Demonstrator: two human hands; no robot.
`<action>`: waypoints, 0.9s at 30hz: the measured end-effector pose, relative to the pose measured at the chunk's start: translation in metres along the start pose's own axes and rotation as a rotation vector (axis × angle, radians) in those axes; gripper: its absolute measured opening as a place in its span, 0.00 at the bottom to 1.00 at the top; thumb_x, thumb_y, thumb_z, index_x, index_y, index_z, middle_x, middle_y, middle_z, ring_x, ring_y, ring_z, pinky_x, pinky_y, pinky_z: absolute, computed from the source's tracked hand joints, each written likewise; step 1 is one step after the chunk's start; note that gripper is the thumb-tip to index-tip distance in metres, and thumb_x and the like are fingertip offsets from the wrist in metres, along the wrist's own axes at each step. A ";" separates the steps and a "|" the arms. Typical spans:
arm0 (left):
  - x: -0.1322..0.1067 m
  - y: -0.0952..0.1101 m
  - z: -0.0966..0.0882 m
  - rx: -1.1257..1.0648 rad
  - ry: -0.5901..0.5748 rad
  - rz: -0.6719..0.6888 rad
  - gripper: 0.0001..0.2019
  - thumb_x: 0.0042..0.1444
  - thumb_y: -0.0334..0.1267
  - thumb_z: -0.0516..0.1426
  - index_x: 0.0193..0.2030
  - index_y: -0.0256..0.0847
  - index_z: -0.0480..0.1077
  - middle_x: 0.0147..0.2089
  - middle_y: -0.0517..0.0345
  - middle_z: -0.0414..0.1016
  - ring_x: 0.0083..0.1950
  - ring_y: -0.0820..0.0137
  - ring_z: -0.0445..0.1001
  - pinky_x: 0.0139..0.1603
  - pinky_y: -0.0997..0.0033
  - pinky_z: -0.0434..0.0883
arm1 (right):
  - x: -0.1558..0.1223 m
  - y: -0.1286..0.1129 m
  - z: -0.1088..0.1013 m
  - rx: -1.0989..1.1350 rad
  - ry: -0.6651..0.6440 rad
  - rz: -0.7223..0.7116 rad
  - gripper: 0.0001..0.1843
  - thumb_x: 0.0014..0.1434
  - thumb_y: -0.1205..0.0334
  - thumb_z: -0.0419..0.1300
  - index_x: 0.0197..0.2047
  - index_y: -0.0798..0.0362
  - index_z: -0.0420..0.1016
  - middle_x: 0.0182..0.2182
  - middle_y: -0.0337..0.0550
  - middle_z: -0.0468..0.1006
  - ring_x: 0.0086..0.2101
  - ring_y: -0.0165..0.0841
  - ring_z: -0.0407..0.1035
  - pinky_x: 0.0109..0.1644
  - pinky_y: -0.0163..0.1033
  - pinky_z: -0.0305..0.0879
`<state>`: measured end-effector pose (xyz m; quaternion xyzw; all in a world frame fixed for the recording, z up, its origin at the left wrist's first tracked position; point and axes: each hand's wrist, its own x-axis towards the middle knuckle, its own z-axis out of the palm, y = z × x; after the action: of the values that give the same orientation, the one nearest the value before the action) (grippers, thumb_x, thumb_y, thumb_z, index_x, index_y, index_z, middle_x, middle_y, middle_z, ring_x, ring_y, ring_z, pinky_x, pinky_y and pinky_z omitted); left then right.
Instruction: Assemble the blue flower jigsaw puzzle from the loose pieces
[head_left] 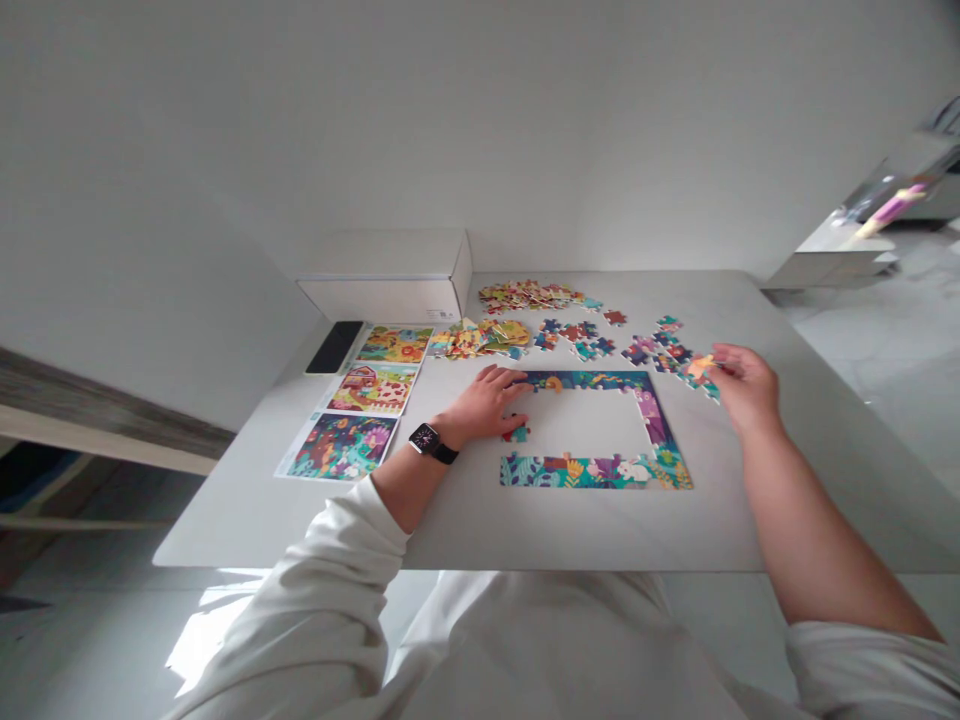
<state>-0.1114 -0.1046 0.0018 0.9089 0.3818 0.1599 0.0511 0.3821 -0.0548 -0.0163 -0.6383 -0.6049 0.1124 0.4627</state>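
A jigsaw puzzle frame point(595, 472) lies on the table, its top, right and bottom borders joined around a bare middle. My left hand point(491, 405) rests at its left side with fingers spread, touching the top-left corner and a teal-and-red puzzle piece point(517, 432). To the right, my right hand point(746, 385) pinches an orange puzzle piece point(701, 367) between thumb and fingers. Beneath and beside that piece lies a group of dark and purple puzzle pieces point(660, 350). More dark and brown pieces point(576, 335) are spread above the frame.
A white box point(386, 285) stands against the wall at the back left. In front are a black phone point(335, 347) and a sheet of three pictures point(349, 420). Piles of yellow pieces point(487, 338) and reddish pieces point(529, 295) lie beside the box.
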 end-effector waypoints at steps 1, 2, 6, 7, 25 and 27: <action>0.000 -0.001 0.000 -0.001 0.003 0.006 0.27 0.67 0.50 0.64 0.70 0.45 0.74 0.73 0.41 0.73 0.72 0.47 0.71 0.78 0.37 0.63 | 0.004 -0.007 0.002 0.082 -0.017 0.037 0.21 0.57 0.53 0.62 0.55 0.38 0.77 0.49 0.49 0.85 0.44 0.52 0.83 0.48 0.64 0.82; 0.000 -0.001 0.001 -0.003 0.006 0.011 0.27 0.67 0.50 0.64 0.70 0.45 0.74 0.73 0.41 0.73 0.72 0.47 0.71 0.78 0.38 0.63 | 0.008 -0.015 0.004 0.173 -0.038 0.078 0.20 0.55 0.52 0.66 0.52 0.39 0.78 0.47 0.48 0.85 0.44 0.51 0.82 0.49 0.63 0.82; 0.000 -0.003 0.000 -0.011 0.006 0.015 0.28 0.65 0.49 0.65 0.70 0.46 0.74 0.73 0.43 0.73 0.71 0.48 0.71 0.77 0.38 0.63 | 0.024 -0.055 0.018 0.359 -0.164 0.119 0.24 0.46 0.50 0.72 0.47 0.45 0.80 0.42 0.47 0.84 0.37 0.44 0.79 0.41 0.54 0.82; 0.000 -0.003 0.000 -0.011 0.006 0.012 0.28 0.65 0.48 0.65 0.70 0.46 0.74 0.73 0.43 0.73 0.71 0.48 0.72 0.78 0.37 0.63 | 0.027 -0.064 0.024 0.376 -0.180 0.130 0.25 0.45 0.50 0.72 0.47 0.47 0.80 0.41 0.47 0.83 0.36 0.42 0.78 0.39 0.51 0.81; 0.035 -0.006 -0.044 -0.059 0.253 -0.061 0.15 0.73 0.43 0.59 0.61 0.44 0.79 0.59 0.46 0.84 0.62 0.54 0.81 0.66 0.48 0.75 | 0.033 -0.185 0.093 0.589 -0.522 -0.067 0.33 0.51 0.49 0.76 0.60 0.44 0.77 0.45 0.43 0.80 0.39 0.37 0.76 0.42 0.45 0.79; 0.048 0.002 -0.060 -0.151 0.315 -0.105 0.13 0.73 0.43 0.59 0.58 0.44 0.80 0.58 0.47 0.85 0.58 0.57 0.83 0.61 0.54 0.77 | 0.023 -0.196 0.091 0.587 -0.550 -0.091 0.31 0.54 0.51 0.75 0.60 0.43 0.78 0.45 0.43 0.80 0.40 0.37 0.76 0.44 0.46 0.79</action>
<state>-0.0982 -0.0736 0.0712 0.8449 0.4191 0.3255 0.0670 0.1927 -0.0247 0.0863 -0.3978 -0.6759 0.4262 0.4509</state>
